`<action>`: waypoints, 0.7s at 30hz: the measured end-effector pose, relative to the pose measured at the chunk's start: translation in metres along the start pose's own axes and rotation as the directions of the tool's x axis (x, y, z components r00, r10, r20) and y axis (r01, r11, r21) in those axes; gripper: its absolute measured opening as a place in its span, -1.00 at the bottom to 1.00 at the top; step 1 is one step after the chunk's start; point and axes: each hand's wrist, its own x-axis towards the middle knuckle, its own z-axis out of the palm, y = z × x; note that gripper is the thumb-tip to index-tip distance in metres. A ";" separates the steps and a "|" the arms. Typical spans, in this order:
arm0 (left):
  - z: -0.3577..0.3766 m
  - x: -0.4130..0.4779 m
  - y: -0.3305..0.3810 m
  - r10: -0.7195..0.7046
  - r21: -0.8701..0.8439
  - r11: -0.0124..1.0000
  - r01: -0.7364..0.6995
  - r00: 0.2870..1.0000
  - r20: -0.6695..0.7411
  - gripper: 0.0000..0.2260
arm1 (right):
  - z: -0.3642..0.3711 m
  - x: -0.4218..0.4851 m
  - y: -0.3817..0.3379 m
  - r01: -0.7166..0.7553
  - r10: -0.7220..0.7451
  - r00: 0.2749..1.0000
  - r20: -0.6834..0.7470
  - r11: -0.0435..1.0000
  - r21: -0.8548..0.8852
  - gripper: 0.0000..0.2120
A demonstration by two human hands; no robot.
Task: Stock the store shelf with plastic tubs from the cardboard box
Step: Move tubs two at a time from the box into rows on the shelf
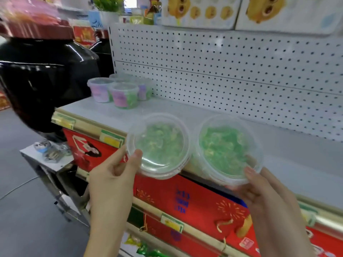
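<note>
The left tub (161, 145) is clear plastic, its contents green flecked with pale yellow; the right tub (226, 147) is the same. The tubs at the back (118, 91) are clear too, green inside, with pink and lilac labels. The shelf (185, 112) is white and its front strip (87, 125) is gold, with price tags (112, 139) in green and yellow. The back panel (222, 67) is white with even rows of small dark holes. The boxes below (204, 193) are red with gold firework bursts and blue writing. The jars (46, 71) are glossy black, with dark red lids (37, 31). The cartons on top (200, 12) are white with yellow cartoon figures.
</note>
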 end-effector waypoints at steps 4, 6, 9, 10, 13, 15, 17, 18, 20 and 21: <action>0.006 0.041 -0.007 0.050 0.054 0.997 -0.048 0.999 -0.021 -0.64 | 0.015 0.029 0.010 -0.008 0.006 0.999 -0.031 0.998 -0.068 -0.55; 0.008 0.062 -0.009 0.045 0.074 0.996 -0.042 0.999 -0.031 -0.60 | 0.023 0.044 0.018 -0.018 0.011 0.998 -0.066 0.995 -0.095 -0.57; 0.010 0.100 -0.015 0.044 0.066 0.997 -0.043 0.999 -0.013 -0.63 | 0.045 0.067 0.028 -0.018 0.003 0.994 -0.108 0.991 -0.131 -0.59; 0.009 0.114 -0.017 0.045 0.062 0.997 -0.046 0.999 0.013 -0.66 | 0.050 0.074 0.033 -0.014 -0.002 0.994 -0.111 0.989 -0.145 -0.61; 0.007 0.160 -0.019 0.060 0.054 0.996 -0.068 0.990 0.126 -0.89 | 0.074 0.092 0.048 -0.034 0.013 0.990 -0.143 0.989 -0.143 -0.75; 0.003 0.193 -0.019 0.059 0.069 0.995 -0.076 0.974 0.216 -0.92 | 0.094 0.104 0.058 -0.059 0.029 0.981 -0.192 0.987 -0.150 -0.80; -0.004 0.226 -0.023 0.052 0.120 0.989 -0.089 0.958 0.283 -0.94 | 0.116 0.115 0.069 -0.080 0.043 0.973 -0.225 0.985 -0.155 -0.77; -0.009 0.243 -0.027 0.053 0.134 0.986 -0.099 0.949 0.310 -0.94 | 0.126 0.120 0.077 -0.087 0.050 0.972 -0.230 0.984 -0.157 -0.75; -0.018 0.273 -0.031 0.048 0.166 0.980 -0.110 0.938 0.342 -0.95 | 0.145 0.130 0.088 -0.114 0.070 0.970 -0.231 0.977 -0.182 -0.72; -0.023 0.286 -0.033 0.041 0.168 0.980 -0.107 0.933 0.357 -0.94 | 0.153 0.135 0.092 -0.126 0.071 0.962 -0.262 0.972 -0.199 -0.72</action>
